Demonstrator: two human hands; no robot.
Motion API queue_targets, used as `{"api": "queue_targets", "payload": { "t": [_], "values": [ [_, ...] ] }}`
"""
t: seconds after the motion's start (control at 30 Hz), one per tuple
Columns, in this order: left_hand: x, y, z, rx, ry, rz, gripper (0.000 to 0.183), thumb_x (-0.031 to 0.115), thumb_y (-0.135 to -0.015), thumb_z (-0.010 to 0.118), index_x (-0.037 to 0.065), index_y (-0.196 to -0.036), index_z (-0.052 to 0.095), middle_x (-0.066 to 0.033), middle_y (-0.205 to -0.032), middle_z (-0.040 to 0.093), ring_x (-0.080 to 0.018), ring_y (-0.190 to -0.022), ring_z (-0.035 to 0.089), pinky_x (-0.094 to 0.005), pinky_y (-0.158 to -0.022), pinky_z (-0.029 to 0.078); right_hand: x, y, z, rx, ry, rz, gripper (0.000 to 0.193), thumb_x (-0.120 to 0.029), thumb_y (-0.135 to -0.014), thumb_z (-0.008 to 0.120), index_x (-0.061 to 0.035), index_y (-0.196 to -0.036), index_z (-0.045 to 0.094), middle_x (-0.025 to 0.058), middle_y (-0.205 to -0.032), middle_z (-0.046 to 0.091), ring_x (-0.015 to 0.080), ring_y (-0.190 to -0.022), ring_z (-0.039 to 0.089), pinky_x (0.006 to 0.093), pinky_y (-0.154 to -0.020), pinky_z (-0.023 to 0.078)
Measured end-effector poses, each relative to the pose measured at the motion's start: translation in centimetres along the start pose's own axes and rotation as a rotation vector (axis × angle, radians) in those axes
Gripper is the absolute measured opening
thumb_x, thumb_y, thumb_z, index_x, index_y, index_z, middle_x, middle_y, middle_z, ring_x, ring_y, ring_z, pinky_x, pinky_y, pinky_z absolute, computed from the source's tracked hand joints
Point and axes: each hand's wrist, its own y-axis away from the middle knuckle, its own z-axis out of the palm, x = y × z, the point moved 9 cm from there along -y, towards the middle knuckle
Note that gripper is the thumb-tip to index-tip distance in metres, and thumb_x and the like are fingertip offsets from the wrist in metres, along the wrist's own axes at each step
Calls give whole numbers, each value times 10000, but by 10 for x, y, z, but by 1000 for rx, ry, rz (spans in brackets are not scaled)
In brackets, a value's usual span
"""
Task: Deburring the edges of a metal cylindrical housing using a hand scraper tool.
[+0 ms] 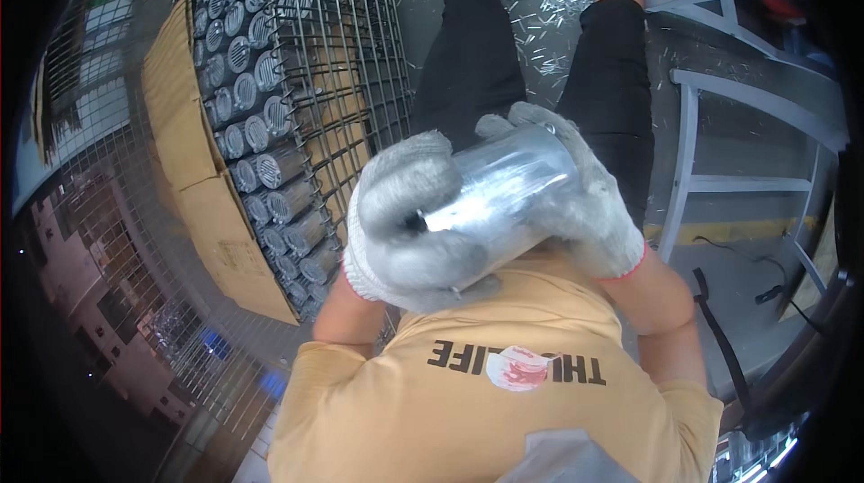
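The shiny metal cylinder point(508, 190) is in both gloved hands, in front of the shirt point(531, 330) and partly over the shorts point(468, 51). Its long axis slants from near the body on the left to farther out on the right. The left hand point(396, 213) curls around the left end, thumb and fingers bent, somewhat blurred; the right hand point(589, 199) wraps the right end from the outer side. Whether the cylinder touches the shirt, I cannot tell.

To the left, nearer the left hand, a stack point(243, 91) of slotted-end cylinders lies between cardboard point(211, 222) and wire mesh point(346, 60); the mesh stands between stack and hands. A grey frame point(688, 150) stands right, well apart from the right hand. Shavings point(549, 10) litter the floor point(427, 10) beyond.
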Motion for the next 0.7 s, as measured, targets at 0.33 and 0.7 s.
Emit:
{"api": "queue_targets", "payload": {
  "t": [0.33,0.7],
  "values": [
    [-93,76,-56,471,1077,-617,569,207,-1008,602,87,-1512,366,-176,-1501,430,-331,-1324,510,-534,-1061,498,-63,26,41,-236,376,-977,1233,-80,-519,982,22,-1522,273,305,-1488,429,381,-1323,532,495,-1095,442],
    [-57,45,5,323,1254,-1164,1171,527,-667,864,2,-1523,262,-236,-1405,490,-397,-1297,538,-529,-1086,482,-81,31,93,-535,1108,-1074,126,-143,-864,685,-81,-973,695,231,-1238,631,436,-1012,680,329,-861,601]
  ]
}}
